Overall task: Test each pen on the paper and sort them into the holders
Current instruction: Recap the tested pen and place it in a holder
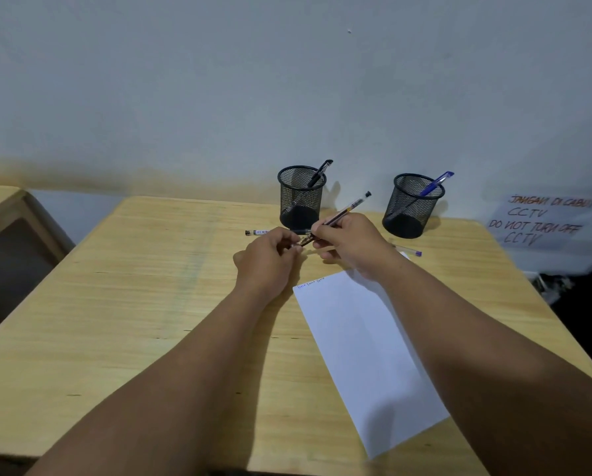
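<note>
My right hand (pixel 351 240) grips a thin dark-barrelled pen (pixel 347 209) whose back end points up and to the right. My left hand (pixel 270 254) pinches the pen's tip end, where a cap may be; that part is hidden by fingers. The white paper (pixel 363 355) lies below my hands with a few small scribbles at its top left corner. Two black mesh holders stand behind: the left holder (pixel 300 197) has a black pen (pixel 320 172) in it, the right holder (pixel 413 206) a blue pen (pixel 435 183).
A black pen (pixel 258 232) lies on the wooden table (pixel 133 304) left of my hands. A clear pen with a blue end (pixel 409 251) lies right of my right hand. A handwritten CCTV notice (pixel 545 221) hangs at the right. Another wooden table (pixel 3 207) stands at far left.
</note>
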